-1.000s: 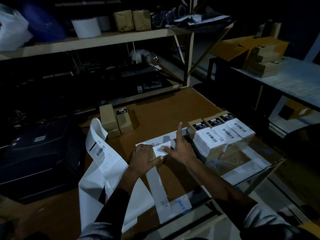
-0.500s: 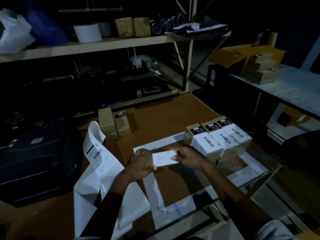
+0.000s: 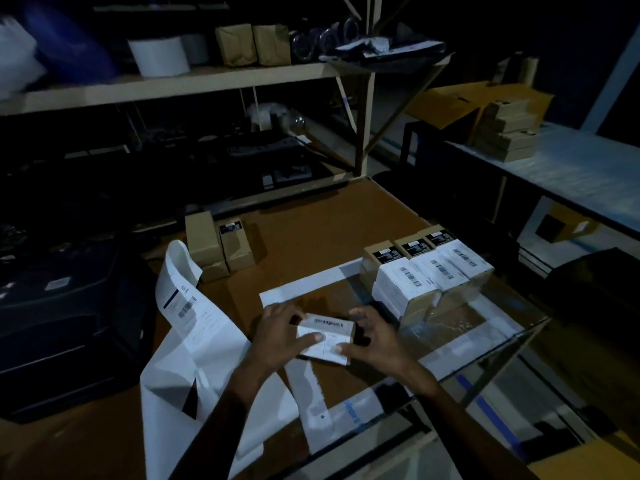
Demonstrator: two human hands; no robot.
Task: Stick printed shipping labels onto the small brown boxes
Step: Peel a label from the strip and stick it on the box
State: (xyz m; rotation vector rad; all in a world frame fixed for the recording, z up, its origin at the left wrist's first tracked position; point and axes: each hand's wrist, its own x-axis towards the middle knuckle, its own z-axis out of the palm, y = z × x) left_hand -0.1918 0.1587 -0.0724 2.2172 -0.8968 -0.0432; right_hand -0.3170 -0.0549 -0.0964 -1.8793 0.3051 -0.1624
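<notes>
A small brown box (image 3: 348,336) lies on the brown table (image 3: 311,244) between my hands, a white shipping label (image 3: 325,341) on its top. My left hand (image 3: 282,332) grips the box's left side, thumb pressing the label. My right hand (image 3: 374,336) grips its right side, thumb on the label's lower edge. Three labelled boxes (image 3: 426,275) sit in a row to the right. Two brown boxes without shipping labels (image 3: 218,244) stand behind left. A strip of printed labels (image 3: 188,306) curls up at the left.
Spent white backing paper (image 3: 311,393) trails across the table toward me. A dark printer (image 3: 62,306) sits at the left. Shelves (image 3: 173,84) with rolls and brown packets stand behind. A side table (image 3: 571,168) at the right carries stacked flat boxes.
My right hand came down from pointing upward and closed on the box's right side. The label went from held above the box to lying on its top. The view shifted slightly.
</notes>
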